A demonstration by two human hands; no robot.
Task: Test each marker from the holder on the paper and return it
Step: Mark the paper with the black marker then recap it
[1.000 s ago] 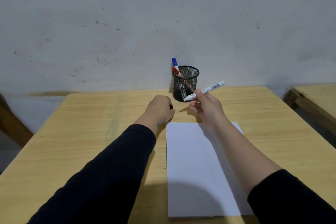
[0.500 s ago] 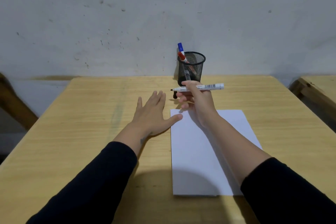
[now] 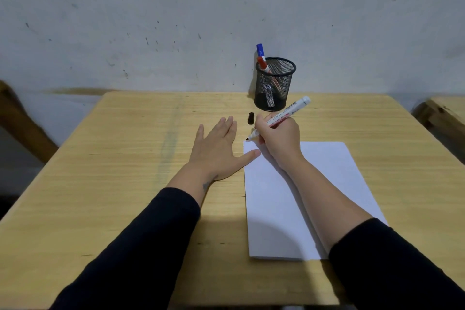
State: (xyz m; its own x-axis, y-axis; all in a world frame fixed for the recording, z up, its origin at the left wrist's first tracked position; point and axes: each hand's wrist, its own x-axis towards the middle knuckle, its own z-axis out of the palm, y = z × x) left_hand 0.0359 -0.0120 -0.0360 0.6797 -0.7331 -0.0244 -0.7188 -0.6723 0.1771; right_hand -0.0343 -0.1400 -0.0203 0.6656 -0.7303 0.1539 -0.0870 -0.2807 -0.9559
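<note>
My right hand [image 3: 280, 139] grips an uncapped white marker [image 3: 289, 111], its black tip at the far left corner of the white paper [image 3: 327, 184]. The marker's black cap [image 3: 250, 118] lies on the table just beyond the tip. My left hand [image 3: 216, 151] rests flat with fingers spread, its thumb on the paper's left edge. A black mesh holder [image 3: 274, 84] stands at the table's far edge against the wall, with a blue-capped marker [image 3: 260, 51] and a red-capped marker [image 3: 262, 64] in it.
The wooden table [image 3: 125, 184] spreads wide to the left of the paper. A grey wall rises right behind the holder. Part of another wooden table [image 3: 445, 113] shows at the right, and a wooden piece [image 3: 22, 123] at the left.
My right hand turned the marker tip down to the paper's far left corner. The cap left my left hand and lies on the table; that hand opened flat beside the paper.
</note>
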